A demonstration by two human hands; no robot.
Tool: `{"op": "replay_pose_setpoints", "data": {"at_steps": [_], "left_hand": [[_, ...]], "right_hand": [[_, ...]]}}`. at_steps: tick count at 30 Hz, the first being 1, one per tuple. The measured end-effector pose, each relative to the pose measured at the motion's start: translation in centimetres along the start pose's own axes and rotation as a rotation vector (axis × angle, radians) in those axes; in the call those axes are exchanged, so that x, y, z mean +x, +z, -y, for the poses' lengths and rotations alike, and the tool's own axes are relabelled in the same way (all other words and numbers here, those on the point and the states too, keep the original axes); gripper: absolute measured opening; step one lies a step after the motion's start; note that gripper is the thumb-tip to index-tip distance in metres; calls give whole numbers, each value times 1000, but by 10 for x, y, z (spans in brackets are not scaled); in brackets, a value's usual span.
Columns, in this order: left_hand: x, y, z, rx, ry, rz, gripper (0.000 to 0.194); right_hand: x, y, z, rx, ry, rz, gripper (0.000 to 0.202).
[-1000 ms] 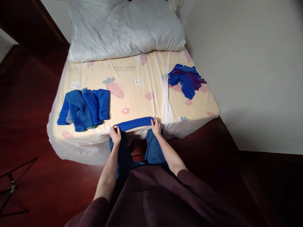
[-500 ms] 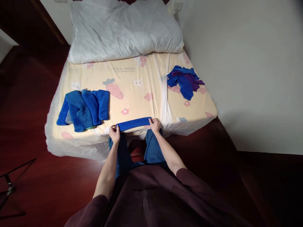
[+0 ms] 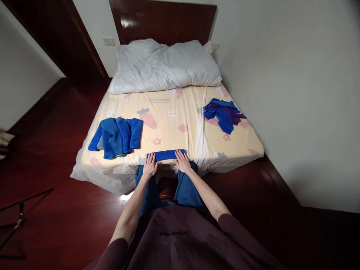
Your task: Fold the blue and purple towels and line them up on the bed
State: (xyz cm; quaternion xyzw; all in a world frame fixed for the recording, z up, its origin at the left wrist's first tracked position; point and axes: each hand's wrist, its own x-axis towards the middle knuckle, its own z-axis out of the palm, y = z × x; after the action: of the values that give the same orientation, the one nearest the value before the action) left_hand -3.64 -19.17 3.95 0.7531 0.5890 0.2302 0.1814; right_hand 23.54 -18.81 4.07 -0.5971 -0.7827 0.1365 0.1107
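Observation:
A blue cloth folded into a narrow strip (image 3: 165,155) lies along the front edge of the bed. My left hand (image 3: 150,165) rests flat on its left end with the fingers stretched out. On the right end, my right hand (image 3: 182,161) lies flat too, fingers spread. To the left is a group of blue folded or rolled cloths (image 3: 112,138), side by side and overlapping. A crumpled heap of blue and purple cloths (image 3: 225,113) sits at the right of the bed.
The bed (image 3: 168,131) has a yellow sheet with carrots and flowers. A pale quilt (image 3: 165,67) lies bunched before the dark headboard (image 3: 165,20). A wall (image 3: 295,93) stands close on the right. Thin black stand legs (image 3: 21,213) are on the floor at left.
Both hands have gone from pinching the ends of the blue strip to lying flat on it. My view has tilted up, showing the headboard.

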Motion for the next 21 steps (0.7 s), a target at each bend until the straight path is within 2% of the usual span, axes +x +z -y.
{"op": "replay_pose_setpoints", "data": {"at_steps": [3,6,9,10,12,14,15,17,21], "left_hand": [[4,2,8,-41,-70,43,65],[14,-8,10,-131,-178,30,64],[8,-16,0,-308,-297,-139,57],[0,-16,-7,-411,-356,-221,52],[-18,-9,-24,-748,-567,-324,39],[-33,4,-41,-1141,-824,-287,24],[-36,11,-49,-1280,-910,-245,18],[-32,23,-59,-1446,-991,-197,13],[1,29,-59,-1608,-1036,-311,21]], "right_hand": [[2,-1,-11,-2,105,86,63],[14,-16,-23,1,198,147,58],[31,-35,-30,-11,204,164,51],[37,-40,-32,-9,182,157,50],[50,-48,-34,31,130,155,51],[63,-52,-35,94,90,200,53],[70,-53,-35,118,80,238,53],[81,-54,-36,131,68,313,52],[92,-58,-36,76,69,414,56]]}}
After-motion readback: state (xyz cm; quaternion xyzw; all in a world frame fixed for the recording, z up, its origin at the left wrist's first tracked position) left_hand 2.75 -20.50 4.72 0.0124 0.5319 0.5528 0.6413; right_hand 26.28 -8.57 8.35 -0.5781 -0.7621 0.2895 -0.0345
